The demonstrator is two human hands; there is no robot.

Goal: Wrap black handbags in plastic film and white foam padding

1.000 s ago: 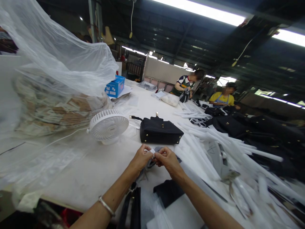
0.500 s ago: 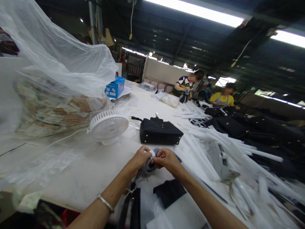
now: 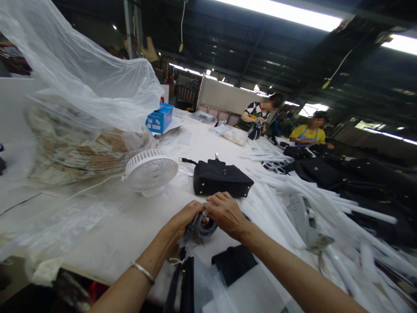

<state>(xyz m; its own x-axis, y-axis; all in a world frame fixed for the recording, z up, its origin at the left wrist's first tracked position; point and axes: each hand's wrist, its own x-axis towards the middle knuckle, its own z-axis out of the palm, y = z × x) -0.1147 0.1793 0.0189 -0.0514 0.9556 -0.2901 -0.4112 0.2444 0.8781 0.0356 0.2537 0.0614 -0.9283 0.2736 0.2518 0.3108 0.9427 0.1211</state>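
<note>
A dark strap rolled into a coil, with a greyish wrap around it, sits between my hands above the table. My left hand is closed around the coil's left side and wears a silver bangle at the wrist. Over the coil's upper right my right hand is bent, its thumb and fingers pressed on a small white piece at the top edge. Just beyond my hands a black handbag lies on its side with gold studs on its base. Nearer me are a black folded piece and clear plastic sheeting.
A white fan stands to the left, before a plastic-covered stack and a blue box. White foam tubes and black bags crowd the right. Two people work at the far side.
My right hand has turned palm-down and shifted up over the coil's top, covering most of the white piece seen before. My left hand keeps its hold; the view has shifted slightly.
</note>
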